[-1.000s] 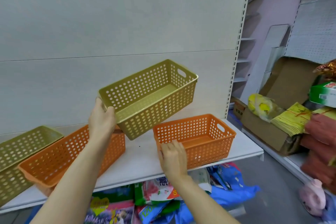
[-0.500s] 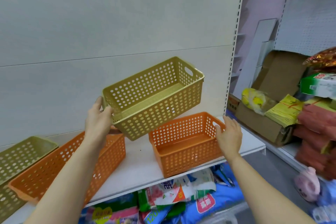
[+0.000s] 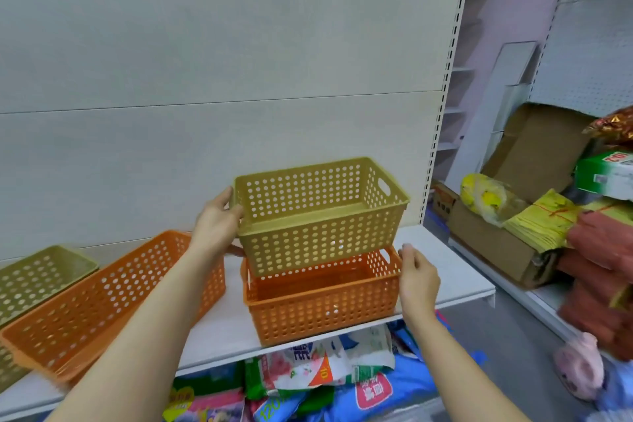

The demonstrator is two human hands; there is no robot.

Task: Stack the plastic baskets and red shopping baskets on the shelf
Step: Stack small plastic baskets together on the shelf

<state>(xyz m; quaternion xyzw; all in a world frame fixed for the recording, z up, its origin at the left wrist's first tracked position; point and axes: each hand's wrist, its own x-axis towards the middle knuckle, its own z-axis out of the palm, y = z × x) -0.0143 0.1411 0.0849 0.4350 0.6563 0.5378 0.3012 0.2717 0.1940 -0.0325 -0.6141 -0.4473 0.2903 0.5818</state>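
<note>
Olive basket partly inside orange basket

We see printed bags crammed under the shelf, an open cardboard box to the right with yellow paper bundles on it, folded reddish cloths beside it, and a pink toy lower down

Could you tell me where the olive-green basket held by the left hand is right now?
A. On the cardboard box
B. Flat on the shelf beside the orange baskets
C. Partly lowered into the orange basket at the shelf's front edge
C: the left hand grips the olive-green basket, whose bottom sits inside the rim of the orange basket.
</note>
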